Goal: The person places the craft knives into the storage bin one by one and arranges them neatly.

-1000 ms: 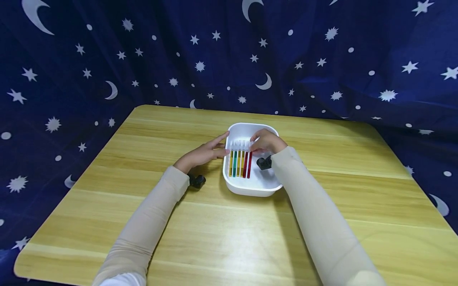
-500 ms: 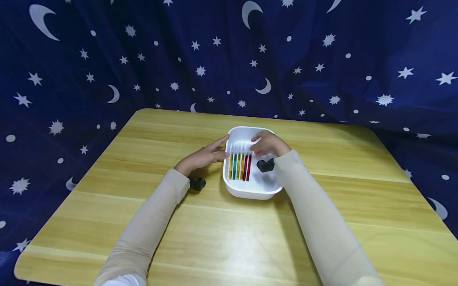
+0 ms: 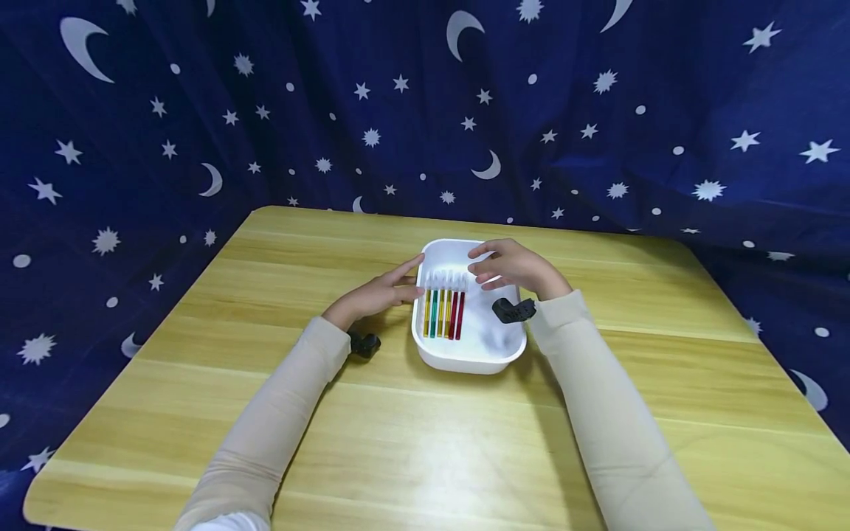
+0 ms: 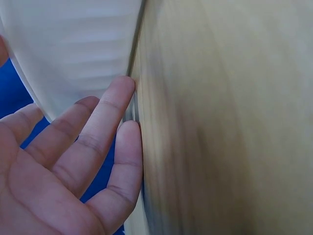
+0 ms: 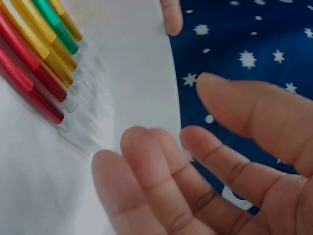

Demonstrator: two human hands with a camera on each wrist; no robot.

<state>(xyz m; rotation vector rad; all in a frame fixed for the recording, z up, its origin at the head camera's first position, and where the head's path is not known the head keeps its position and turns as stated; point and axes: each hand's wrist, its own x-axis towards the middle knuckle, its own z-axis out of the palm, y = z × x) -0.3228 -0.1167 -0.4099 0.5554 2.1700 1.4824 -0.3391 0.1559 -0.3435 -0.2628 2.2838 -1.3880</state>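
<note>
A white plastic tray (image 3: 485,339) with rounded corners stands on the table. Along its left side lies a row of slim pen-like sticks with metallic barrels and clear caps: several gold ones (image 3: 441,313), a green one (image 3: 434,313) and two red ones (image 3: 460,316). My left hand (image 3: 370,296) touches the tray's left wall with extended fingers (image 4: 105,112). My right hand (image 3: 521,267) hovers over the tray's far right part, its fingers relaxed and apart, holding nothing. In the right wrist view the red stick (image 5: 36,88) lies beside those fingers, separate from them.
The wooden table (image 3: 385,442) extends around the tray on all sides. A dark blue curtain (image 3: 425,96) with stars and moons hangs behind it. Black wrist cameras sit at both cuffs, the right camera (image 3: 513,310) overlapping the tray in the head view.
My right hand has moved right, away from the capped ends of the red sticks, and its fingers have spread. The left hand stays at the tray's wall. The head view has tilted slightly.
</note>
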